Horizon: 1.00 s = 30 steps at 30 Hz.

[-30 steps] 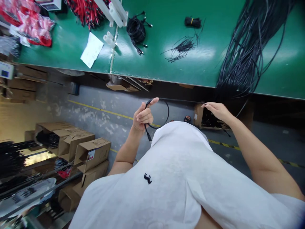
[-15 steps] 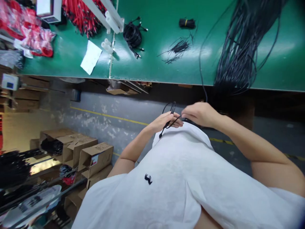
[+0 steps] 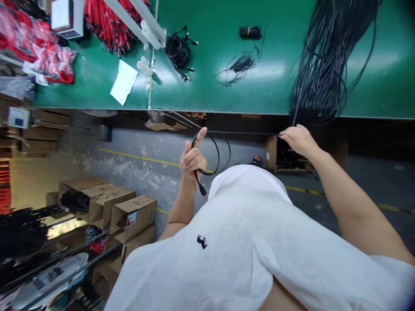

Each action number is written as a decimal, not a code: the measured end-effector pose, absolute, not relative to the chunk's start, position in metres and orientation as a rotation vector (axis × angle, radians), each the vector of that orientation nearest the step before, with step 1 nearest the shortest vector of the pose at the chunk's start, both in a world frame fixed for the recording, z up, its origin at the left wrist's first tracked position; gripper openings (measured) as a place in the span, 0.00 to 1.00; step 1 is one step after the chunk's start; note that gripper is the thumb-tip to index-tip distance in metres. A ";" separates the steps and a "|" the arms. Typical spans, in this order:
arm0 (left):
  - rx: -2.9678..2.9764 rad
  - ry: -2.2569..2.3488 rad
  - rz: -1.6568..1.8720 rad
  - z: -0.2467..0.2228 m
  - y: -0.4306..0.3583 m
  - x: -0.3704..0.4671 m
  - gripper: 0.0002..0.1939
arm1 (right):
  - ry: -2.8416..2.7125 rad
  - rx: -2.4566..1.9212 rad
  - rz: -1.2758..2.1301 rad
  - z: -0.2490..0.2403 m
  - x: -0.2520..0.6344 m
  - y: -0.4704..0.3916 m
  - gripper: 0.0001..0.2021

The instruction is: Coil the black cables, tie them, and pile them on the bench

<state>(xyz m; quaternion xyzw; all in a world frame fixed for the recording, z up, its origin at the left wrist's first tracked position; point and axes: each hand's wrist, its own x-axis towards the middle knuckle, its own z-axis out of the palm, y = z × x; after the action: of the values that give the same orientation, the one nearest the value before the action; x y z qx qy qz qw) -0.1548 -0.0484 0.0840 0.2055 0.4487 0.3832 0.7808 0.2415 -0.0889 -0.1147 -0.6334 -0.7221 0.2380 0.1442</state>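
My left hand [image 3: 193,160] is closed on a thin black cable [image 3: 230,152], its index finger raised with the cable passing round it. The cable hangs in loose loops beside this hand, and a black plug [image 3: 202,190] dangles below the fingers. From the left index finger, a length of the cable runs nearly straight to my right hand [image 3: 300,139], which pinches it in front of the bench edge. Both hands are apart, above the floor.
On the green bench [image 3: 201,93] lie a big bundle of black cables [image 3: 324,73], a coiled cable [image 3: 178,51], a tied black bundle [image 3: 250,32] and loose black ties [image 3: 241,65]. An open carton [image 3: 271,153] stands under the bench; more cartons [image 3: 134,216] stand at left.
My hands have moved apart: the left to the left with its index finger raised, the right to the right and up. The cable between them is now drawn out, with wider loops.
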 end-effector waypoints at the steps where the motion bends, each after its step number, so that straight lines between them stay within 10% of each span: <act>1: 0.453 0.982 0.838 0.089 -0.046 -0.163 0.18 | -2.088 -1.901 0.657 -0.126 0.251 -0.096 0.23; 5: 0.458 0.980 0.951 0.091 -0.037 -0.187 0.16 | -2.269 -1.940 0.641 -0.130 0.258 -0.124 0.25; 15: 0.597 0.839 0.334 0.031 -0.066 -0.106 0.18 | -2.350 -1.051 0.892 0.038 0.129 -0.080 0.23; 30: 0.091 0.897 0.611 0.052 -0.077 -0.139 0.23 | -2.169 -1.719 0.703 -0.108 0.252 -0.067 0.23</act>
<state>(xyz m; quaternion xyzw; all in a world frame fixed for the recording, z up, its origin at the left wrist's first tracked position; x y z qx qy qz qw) -0.1391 -0.0774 0.0520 0.0433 0.4268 0.2906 0.8553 0.2518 -0.0671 -0.1083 -0.5959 -0.7518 0.2437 0.1423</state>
